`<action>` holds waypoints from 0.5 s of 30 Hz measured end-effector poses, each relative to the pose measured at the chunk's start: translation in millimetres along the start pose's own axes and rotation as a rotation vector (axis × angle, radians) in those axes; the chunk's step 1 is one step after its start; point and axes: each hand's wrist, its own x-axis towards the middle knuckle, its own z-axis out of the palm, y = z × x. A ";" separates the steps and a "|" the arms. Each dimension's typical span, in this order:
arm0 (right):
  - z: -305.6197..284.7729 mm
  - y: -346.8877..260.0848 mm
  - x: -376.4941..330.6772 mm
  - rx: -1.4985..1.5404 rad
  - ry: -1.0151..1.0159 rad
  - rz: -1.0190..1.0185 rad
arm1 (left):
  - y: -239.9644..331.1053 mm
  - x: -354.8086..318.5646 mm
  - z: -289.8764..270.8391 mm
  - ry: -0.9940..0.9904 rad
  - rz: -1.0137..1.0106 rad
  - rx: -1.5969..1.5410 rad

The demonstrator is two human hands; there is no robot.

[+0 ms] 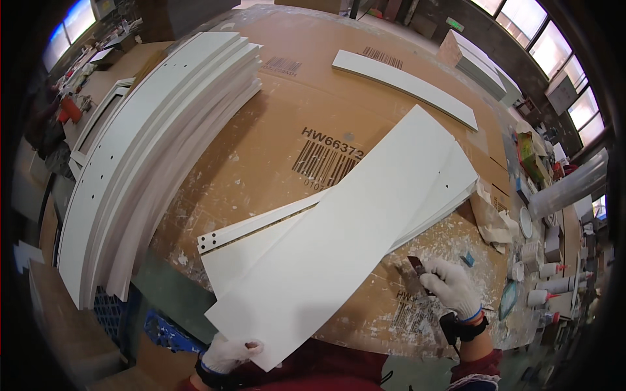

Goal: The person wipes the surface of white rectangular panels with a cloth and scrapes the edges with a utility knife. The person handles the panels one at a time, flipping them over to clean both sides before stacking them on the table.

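Observation:
A long white panel point(339, 221) lies slantwise over other white boards, its near end reaching past the table edge. My left hand point(229, 352), in a white knit glove, grips that near corner. Some of its fingers are hidden beneath. Also gloved, my right hand point(451, 287) is closed around a small flat dark scraper point(415, 264), held apart from the panel above the paint-flecked cardboard. Under the long panel, a white board with several dark holes point(208, 242) sticks out to the left. More white boards point(433, 220) show at its right end.
A tall stack of white panels point(130, 143) stands on the left. One narrow white board point(404, 88) rests on the cardboard-covered table point(274, 156) at the far side. A crumpled cloth point(490, 218), a blue block point(467, 259) and glue bottles point(540, 297) are on the right.

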 end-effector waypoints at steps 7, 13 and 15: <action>12.3 -39.8 3.8 -0.115 0.347 -0.420 | -72.4 43.0 -16.8 -0.202 0.075 -0.081; 1.5 -45.5 75.8 -0.527 0.520 -0.593 | -39.0 30.0 35.5 -0.207 0.502 0.913; 11.1 -44.0 78.2 -0.580 0.577 -0.652 | -20.5 27.2 55.6 -0.288 0.305 0.725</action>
